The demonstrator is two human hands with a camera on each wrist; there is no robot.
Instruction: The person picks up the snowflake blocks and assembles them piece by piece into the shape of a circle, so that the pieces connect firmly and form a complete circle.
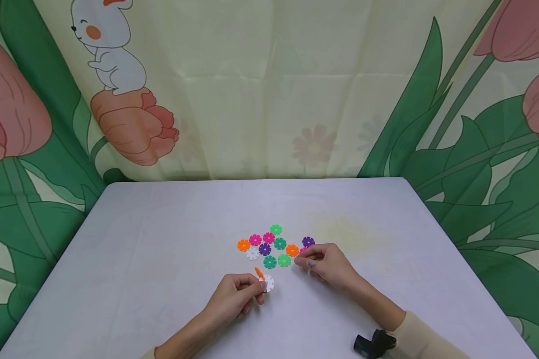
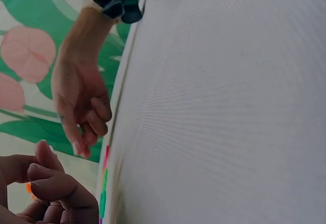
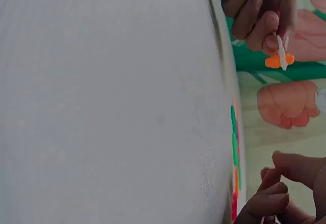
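In the head view my left hand (image 1: 238, 294) pinches a white notched disc (image 1: 269, 283) between thumb and fingers. An orange disc (image 1: 259, 272) stands crosswise in it, seen nearly edge-on; the right wrist view shows the pair crossed below the fingertips. My right hand (image 1: 328, 264) is low over the table at the right of the loose discs, its fingers bent and nothing visible between them. Its fingertips are beside an orange disc (image 1: 292, 250) and partly cover a pink disc (image 1: 303, 250). A purple disc (image 1: 308, 241) lies just beyond that hand.
Several flat notched discs lie together mid-table, among them a light green disc (image 1: 284, 260), a teal disc (image 1: 270, 262) and a white disc (image 1: 252, 254). The white table (image 1: 161, 224) ends at a printed curtain (image 1: 251, 99). A black strap device (image 1: 375, 344) sits at the right wrist.
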